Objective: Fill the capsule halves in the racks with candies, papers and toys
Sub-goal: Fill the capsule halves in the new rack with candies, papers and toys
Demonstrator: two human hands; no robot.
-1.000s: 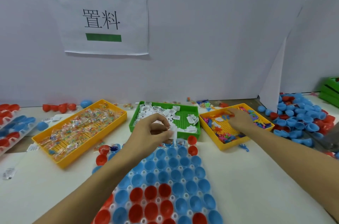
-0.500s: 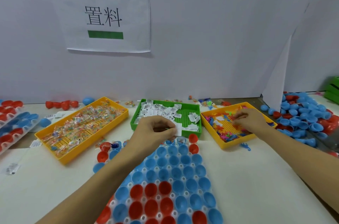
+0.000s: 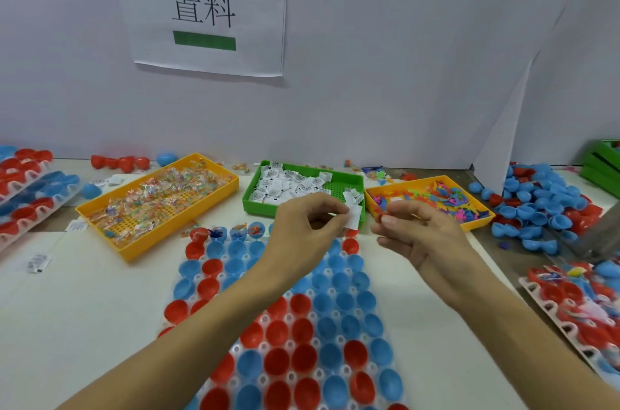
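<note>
With the left hand (image 3: 308, 228) pinching papers (image 3: 352, 218) and the right hand (image 3: 416, 235) pinching a small toy (image 3: 380, 212), drop 1 of each into the capsule halves (image 3: 350, 245) at the rack's (image 3: 265, 319) far edge.

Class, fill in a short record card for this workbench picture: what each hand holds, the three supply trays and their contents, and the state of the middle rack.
Left hand: left hand pinches a white paper slip
Right hand: right hand pinches a small red toy
Left tray: yellow tray, wrapped candies
Middle tray: green tray, folded papers
Right tray: orange tray, coloured toys
Middle rack: rack of red and blue capsule halves; only the far row shows fillings
</note>
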